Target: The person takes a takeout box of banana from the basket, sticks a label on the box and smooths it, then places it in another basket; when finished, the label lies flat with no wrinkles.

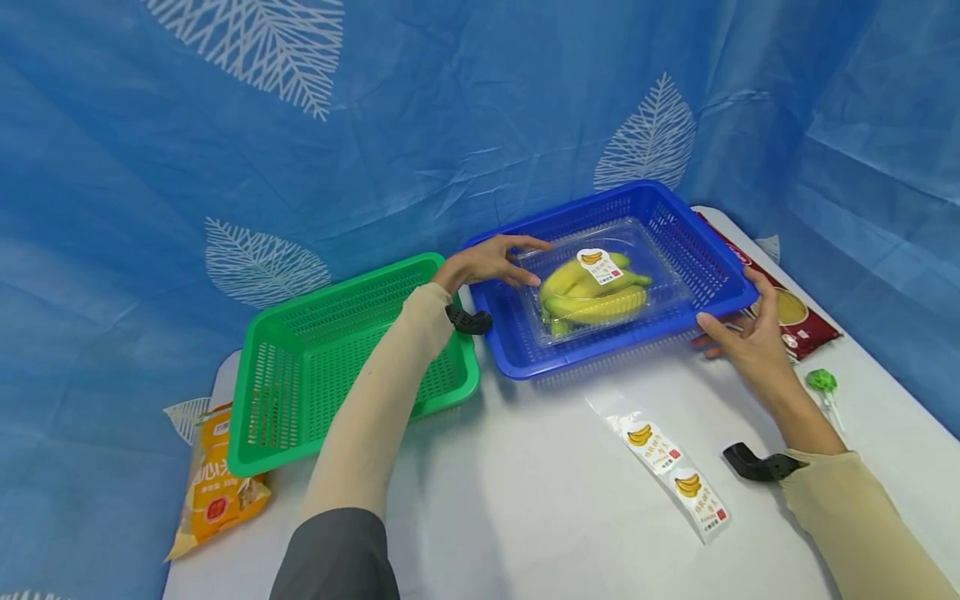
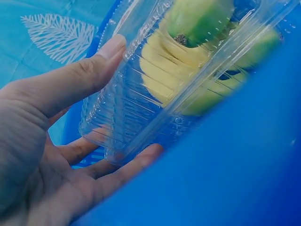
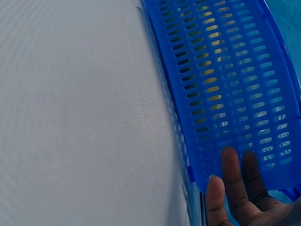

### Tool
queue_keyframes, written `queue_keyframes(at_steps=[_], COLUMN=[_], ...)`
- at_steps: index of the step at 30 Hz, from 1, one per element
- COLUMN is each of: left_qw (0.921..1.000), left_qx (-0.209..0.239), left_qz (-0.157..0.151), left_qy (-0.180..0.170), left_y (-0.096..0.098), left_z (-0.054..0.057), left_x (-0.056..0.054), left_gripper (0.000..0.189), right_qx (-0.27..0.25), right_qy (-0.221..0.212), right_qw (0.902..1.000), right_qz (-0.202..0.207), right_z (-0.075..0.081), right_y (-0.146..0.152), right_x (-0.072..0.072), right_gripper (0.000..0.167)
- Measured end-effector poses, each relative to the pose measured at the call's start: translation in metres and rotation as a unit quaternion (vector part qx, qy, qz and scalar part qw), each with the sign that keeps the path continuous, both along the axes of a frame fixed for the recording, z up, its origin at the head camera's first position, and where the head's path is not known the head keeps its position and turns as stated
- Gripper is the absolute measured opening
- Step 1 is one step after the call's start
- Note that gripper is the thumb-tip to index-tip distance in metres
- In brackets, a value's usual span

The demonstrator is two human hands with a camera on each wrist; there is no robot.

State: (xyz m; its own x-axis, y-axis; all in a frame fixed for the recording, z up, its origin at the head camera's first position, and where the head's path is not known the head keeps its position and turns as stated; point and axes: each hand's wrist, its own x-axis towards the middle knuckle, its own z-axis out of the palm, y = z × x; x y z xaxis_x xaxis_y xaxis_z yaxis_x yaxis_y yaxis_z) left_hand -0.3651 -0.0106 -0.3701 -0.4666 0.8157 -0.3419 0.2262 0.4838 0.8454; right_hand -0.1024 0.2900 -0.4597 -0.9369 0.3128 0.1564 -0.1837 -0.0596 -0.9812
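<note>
A blue basket [image 1: 555, 362] holds a clear plastic clamshell box [image 1: 667, 279] with yellow-green bananas [image 1: 596, 292] inside and a banana sticker [image 1: 600, 265] on its lid. At the box's left end is my left hand [image 1: 491, 260], gripping it between thumb and fingers. The left wrist view has the thumb on one side of the box [image 2: 155, 84] and the other fingers around its corner. My right hand [image 1: 757, 342] holds the right front corner of the blue basket, one finger over the rim. Fingertips [image 3: 230, 162] press against the slotted wall [image 3: 225, 84] in the right wrist view.
Left of the blue basket stands a green basket [image 1: 352, 350]. An orange snack bag [image 1: 221, 492] lies beside it. A strip of banana stickers [image 1: 675, 471] is on the white table [image 1: 517, 492]. Farther right are a red package [image 1: 806, 321] and a green lollipop [image 1: 822, 381].
</note>
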Motion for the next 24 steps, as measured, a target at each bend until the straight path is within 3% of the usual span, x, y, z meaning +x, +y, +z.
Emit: queue_keyframes(at_steps=[10, 17, 20, 24], left_qw=[0.9981, 0.9959, 0.9927, 0.9872], left_qx=[-0.01, 0.053, 0.09, 0.147], left_qz=[0.015, 0.042, 0.042, 0.016], left_qy=[0.059, 0.06, 0.068, 0.059], left_y=[-0.014, -0.026, -0.036, -0.057], left_z=[-0.002, 0.006, 0.014, 0.023], left_x=[-0.001, 0.005, 0.018, 0.05], left_gripper=[0.067, 0.066, 0.061, 0.053], right_qx=[-0.006, -0.007, 0.007, 0.074], right_qy=[0.006, 0.001, -0.016, -0.047], right_qw=[0.9997, 0.9995, 0.9995, 0.9961], right_qz=[0.023, 0.032, 0.026, 0.015], right_z=[-0.005, -0.007, -0.007, -0.006], right_y=[-0.001, 0.007, 0.016, 0.028], right_x=[-0.013, -0.023, -0.023, -0.015], right_gripper=[0.079, 0.08, 0.085, 0.093])
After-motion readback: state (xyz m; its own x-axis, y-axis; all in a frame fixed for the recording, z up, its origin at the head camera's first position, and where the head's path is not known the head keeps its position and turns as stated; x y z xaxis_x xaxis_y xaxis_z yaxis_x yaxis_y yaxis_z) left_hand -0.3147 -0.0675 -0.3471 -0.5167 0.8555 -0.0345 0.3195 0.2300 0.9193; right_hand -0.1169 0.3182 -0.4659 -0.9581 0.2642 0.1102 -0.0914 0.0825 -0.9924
